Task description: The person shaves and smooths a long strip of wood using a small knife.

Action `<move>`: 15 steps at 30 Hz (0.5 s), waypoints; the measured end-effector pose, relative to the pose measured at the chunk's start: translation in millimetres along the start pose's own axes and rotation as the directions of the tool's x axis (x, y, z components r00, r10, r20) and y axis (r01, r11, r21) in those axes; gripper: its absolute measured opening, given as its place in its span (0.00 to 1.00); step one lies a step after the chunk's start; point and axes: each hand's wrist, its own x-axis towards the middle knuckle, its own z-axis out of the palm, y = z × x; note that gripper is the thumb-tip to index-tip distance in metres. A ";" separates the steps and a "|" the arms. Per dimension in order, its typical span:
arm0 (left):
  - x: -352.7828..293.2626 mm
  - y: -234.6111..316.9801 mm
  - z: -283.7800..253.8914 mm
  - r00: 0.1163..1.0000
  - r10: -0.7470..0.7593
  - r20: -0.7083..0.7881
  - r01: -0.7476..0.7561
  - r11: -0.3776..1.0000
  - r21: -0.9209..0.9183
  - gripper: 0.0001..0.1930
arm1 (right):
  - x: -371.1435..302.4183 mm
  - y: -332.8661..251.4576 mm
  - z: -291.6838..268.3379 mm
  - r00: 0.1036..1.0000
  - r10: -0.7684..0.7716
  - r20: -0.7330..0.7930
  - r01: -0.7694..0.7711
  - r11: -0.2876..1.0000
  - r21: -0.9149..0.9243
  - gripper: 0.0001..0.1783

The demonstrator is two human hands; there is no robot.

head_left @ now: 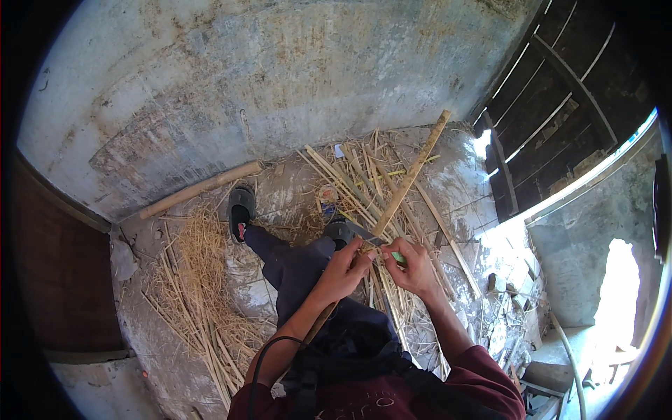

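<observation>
My left hand point(345, 274) is closed around a long split bamboo strip point(413, 171), which slants up and away to the right toward the wall. Close beside it, my right hand point(411, 267) grips a knife point(365, 234). Its grey blade points left across the strip, just beyond my left fingertips. A bit of green point(398, 258) shows at my right fingers; whether it is the handle cannot be made out. The strip's near end is partly hidden by my left hand and forearm.
Thin bamboo strips point(350, 183) litter the floor ahead. A heap of shavings point(199, 269) lies at the left, with a bamboo pole point(199, 189) along the stained wall point(280, 77). Broken blocks point(518, 280) sit at the right, below a dark plank door point(553, 105).
</observation>
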 end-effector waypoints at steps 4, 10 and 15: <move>4.3 -9.4 2.5 0.995 0.098 -0.033 -0.097 0.995 0.010 0.14 | 1.6 3.0 1.3 0.999 -0.030 0.010 0.031 0.999 -0.025 0.05; 6.1 -18.2 -2.5 0.999 0.044 0.004 -0.044 0.992 0.117 0.15 | 6.0 12.2 2.5 0.995 -0.100 0.012 0.101 0.994 -0.042 0.04; 4.9 -12.4 -2.9 0.999 0.048 0.001 -0.048 0.992 0.113 0.12 | 6.4 19.1 4.5 0.988 -0.152 -0.001 0.151 0.986 -0.073 0.04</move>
